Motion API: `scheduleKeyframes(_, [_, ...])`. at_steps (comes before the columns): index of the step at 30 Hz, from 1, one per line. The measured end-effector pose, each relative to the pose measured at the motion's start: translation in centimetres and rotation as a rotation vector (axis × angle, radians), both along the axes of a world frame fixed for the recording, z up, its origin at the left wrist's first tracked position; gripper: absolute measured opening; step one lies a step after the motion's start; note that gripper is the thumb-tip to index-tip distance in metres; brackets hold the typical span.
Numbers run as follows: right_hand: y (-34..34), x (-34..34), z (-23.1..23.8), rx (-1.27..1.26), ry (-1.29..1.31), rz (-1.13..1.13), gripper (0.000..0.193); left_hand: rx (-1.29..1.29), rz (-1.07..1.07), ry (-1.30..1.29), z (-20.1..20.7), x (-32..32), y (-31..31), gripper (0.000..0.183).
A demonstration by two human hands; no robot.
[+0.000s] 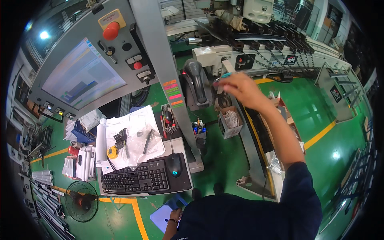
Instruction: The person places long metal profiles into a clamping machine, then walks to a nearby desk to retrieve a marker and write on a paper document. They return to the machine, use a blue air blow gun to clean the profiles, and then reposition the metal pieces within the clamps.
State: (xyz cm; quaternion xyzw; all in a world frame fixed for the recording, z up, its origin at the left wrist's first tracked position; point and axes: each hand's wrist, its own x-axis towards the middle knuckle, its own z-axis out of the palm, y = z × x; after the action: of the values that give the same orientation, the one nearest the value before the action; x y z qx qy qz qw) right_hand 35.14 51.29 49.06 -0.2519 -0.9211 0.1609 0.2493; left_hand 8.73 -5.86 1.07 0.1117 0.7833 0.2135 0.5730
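My right hand (242,90) reaches out with its fingers drawn together, beside the black and grey handheld scanner (196,84) in its cradle. Small teal and reddish bits show at the fingertips, too blurred to name. Low in the picture, my left hand (175,216) is held close to my body with its fingers curled. Behind it shows a pale blue-white flat thing (161,217) with a dark hole. Whatever the left hand holds, if anything, is hidden.
A grey control panel (84,80) with a red stop button (111,31) stands at left. Below are a keyboard (134,176), a mouse (174,165), papers (150,116) and a yellow tape measure (112,152). A box (231,130), a machine (212,56) and a fan (81,201) stand around.
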Motion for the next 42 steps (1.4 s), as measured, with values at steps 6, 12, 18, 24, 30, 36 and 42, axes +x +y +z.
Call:
scheduleKeyframes(6, [-3.0,3.7,0.0,-0.615,-0.243,0.460,0.026,0.058,0.349,-0.038,-1.4,4.2,-1.2,0.041])
scheduleKeyframes(12, [-5.7,3.8,2.8,-0.669,0.043,0.330,0.022,0.258,-0.169,0.447,-5.5,5.8,-7.4,0.051])
scheduleKeyframes(18, [-10.9,-3.9,0.8,-0.791,0.222,0.269,0.033,0.026,-0.119,0.392,-6.5,6.0,-8.8,0.054])
scheduleKeyframes(24, [-13.7,-17.1,-8.3,-0.106,0.164,0.186,0.030,0.031,-0.292,0.381,-8.3,1.0,-8.2,0.051])
scheduleKeyframes(30, [-12.6,-26.0,-16.4,0.107,0.017,0.038,0.039,0.165,0.079,0.180,-7.5,-6.1,-6.2,0.033])
scheduleKeyframes(36, [-17.4,-24.1,-15.2,-0.006,-0.159,-0.042,0.049,-0.029,0.594,-0.281,-7.9,-14.0,-6.6,0.027])
scheduleKeyframes(42, [-15.6,-28.9,-17.2,-0.004,-0.068,-0.199,0.025,-0.059,0.483,-0.232,-7.0,-20.2,-1.9,0.027])
